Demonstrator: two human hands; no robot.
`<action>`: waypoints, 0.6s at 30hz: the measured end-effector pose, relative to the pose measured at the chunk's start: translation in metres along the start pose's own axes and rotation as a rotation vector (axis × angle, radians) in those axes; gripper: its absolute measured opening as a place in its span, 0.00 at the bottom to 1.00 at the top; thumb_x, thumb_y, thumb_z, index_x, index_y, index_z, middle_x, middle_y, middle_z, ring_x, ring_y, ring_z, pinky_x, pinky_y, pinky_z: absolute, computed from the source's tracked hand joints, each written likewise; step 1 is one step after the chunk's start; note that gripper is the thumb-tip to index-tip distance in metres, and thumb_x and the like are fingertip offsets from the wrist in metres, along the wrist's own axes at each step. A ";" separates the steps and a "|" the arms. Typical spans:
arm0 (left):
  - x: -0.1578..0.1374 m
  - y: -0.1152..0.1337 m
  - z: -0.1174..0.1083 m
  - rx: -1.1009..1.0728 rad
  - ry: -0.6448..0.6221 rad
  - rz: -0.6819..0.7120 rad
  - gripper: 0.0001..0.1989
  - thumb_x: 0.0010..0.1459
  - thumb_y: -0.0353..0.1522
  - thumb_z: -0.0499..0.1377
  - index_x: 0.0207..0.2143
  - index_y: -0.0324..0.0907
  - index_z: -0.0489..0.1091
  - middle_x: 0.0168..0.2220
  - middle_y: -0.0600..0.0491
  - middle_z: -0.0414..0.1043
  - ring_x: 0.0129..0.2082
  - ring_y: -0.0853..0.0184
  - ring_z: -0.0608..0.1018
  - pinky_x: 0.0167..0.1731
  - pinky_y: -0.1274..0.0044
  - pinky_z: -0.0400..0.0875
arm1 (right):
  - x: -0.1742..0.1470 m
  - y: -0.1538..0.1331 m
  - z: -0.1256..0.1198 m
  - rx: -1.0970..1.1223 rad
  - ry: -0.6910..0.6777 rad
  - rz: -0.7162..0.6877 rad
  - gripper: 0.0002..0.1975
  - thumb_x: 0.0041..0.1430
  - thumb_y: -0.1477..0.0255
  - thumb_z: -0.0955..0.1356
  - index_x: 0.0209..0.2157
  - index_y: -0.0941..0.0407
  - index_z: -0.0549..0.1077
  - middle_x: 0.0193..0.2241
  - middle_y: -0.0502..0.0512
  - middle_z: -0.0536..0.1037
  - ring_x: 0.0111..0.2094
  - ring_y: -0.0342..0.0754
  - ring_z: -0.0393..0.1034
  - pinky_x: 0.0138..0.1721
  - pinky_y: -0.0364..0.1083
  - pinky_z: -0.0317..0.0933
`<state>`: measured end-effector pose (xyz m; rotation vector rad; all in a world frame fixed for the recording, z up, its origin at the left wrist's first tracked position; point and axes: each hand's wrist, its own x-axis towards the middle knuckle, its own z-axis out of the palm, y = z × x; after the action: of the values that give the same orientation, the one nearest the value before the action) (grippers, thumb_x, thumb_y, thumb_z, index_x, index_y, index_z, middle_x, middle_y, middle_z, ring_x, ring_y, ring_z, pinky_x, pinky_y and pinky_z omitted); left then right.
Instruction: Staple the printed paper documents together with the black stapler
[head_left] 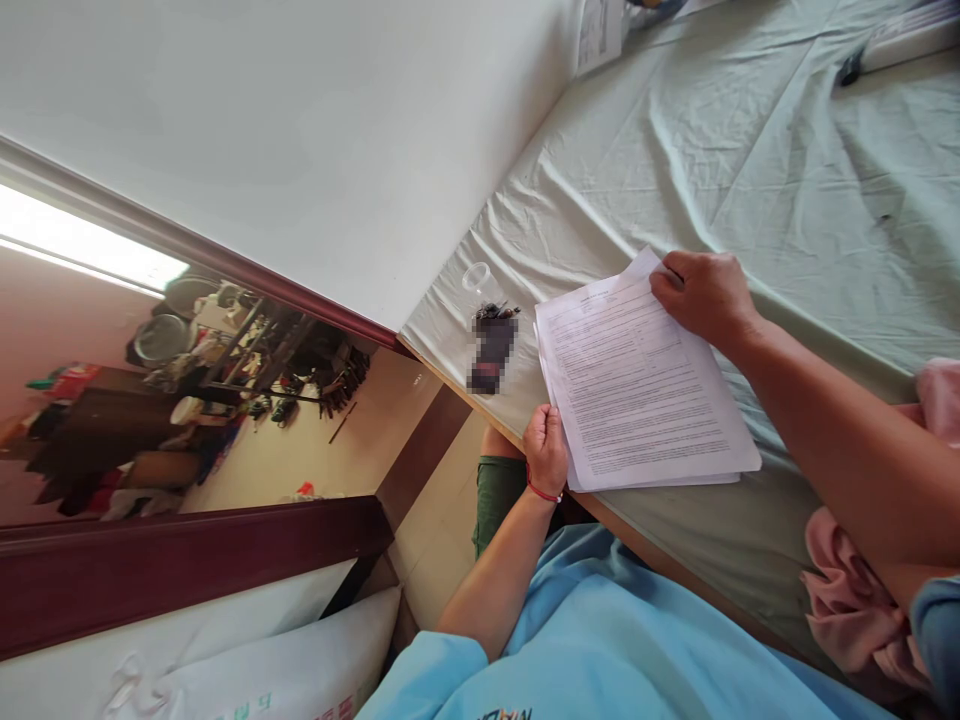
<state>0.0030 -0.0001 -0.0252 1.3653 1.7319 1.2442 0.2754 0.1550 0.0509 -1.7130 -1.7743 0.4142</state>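
The dark-printed papers (649, 390) are white, the cloth (787, 200) pale green.

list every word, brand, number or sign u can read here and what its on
Nothing reads with certainty.
Papers: lines of print, too small to read.
Shirt: perhaps "MAL", cut off by the picture's bottom edge.
Sack: green and red characters, partly cut off, unclear.
White item by the wall: print too blurred to read.

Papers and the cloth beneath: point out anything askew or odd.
The papers aren't squared: sheet edges show unevenly at the left, and a corner juts up beside the right hand. The cloth is wrinkled, with a dark spot, perhaps a stain, at picture right.
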 end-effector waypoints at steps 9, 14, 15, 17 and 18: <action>-0.003 0.003 0.000 -0.015 0.005 0.040 0.28 0.72 0.56 0.49 0.30 0.44 0.65 0.27 0.56 0.64 0.30 0.66 0.66 0.34 0.74 0.63 | -0.003 -0.002 0.006 -0.036 0.021 -0.005 0.12 0.64 0.63 0.65 0.27 0.51 0.70 0.23 0.57 0.70 0.27 0.52 0.59 0.31 0.51 0.49; -0.003 0.009 0.000 0.054 0.004 0.032 0.26 0.70 0.56 0.52 0.33 0.44 0.66 0.29 0.55 0.67 0.31 0.65 0.69 0.35 0.73 0.64 | -0.004 -0.002 0.008 -0.046 0.025 0.009 0.10 0.64 0.66 0.65 0.28 0.51 0.70 0.23 0.57 0.71 0.27 0.52 0.62 0.32 0.51 0.51; -0.003 0.010 0.000 0.078 0.004 0.026 0.25 0.70 0.55 0.52 0.33 0.44 0.67 0.29 0.54 0.68 0.31 0.65 0.69 0.36 0.73 0.64 | -0.004 -0.003 0.008 -0.055 0.019 0.014 0.10 0.64 0.66 0.64 0.28 0.51 0.70 0.24 0.58 0.72 0.28 0.53 0.63 0.32 0.51 0.51; -0.003 0.012 0.000 0.117 0.003 0.023 0.24 0.70 0.54 0.52 0.34 0.44 0.68 0.29 0.54 0.69 0.31 0.64 0.70 0.35 0.73 0.64 | -0.004 -0.004 0.007 -0.076 0.004 0.022 0.10 0.64 0.67 0.64 0.28 0.51 0.71 0.26 0.59 0.74 0.30 0.54 0.66 0.33 0.52 0.53; -0.002 0.013 0.000 0.133 0.002 0.027 0.24 0.70 0.53 0.52 0.34 0.44 0.68 0.29 0.54 0.69 0.31 0.64 0.70 0.35 0.73 0.64 | -0.004 -0.005 0.007 -0.088 -0.006 0.026 0.10 0.64 0.67 0.64 0.29 0.51 0.72 0.27 0.59 0.75 0.31 0.55 0.67 0.34 0.52 0.54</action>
<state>0.0084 -0.0021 -0.0135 1.4678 1.8309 1.1626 0.2670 0.1515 0.0476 -1.7989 -1.8002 0.3574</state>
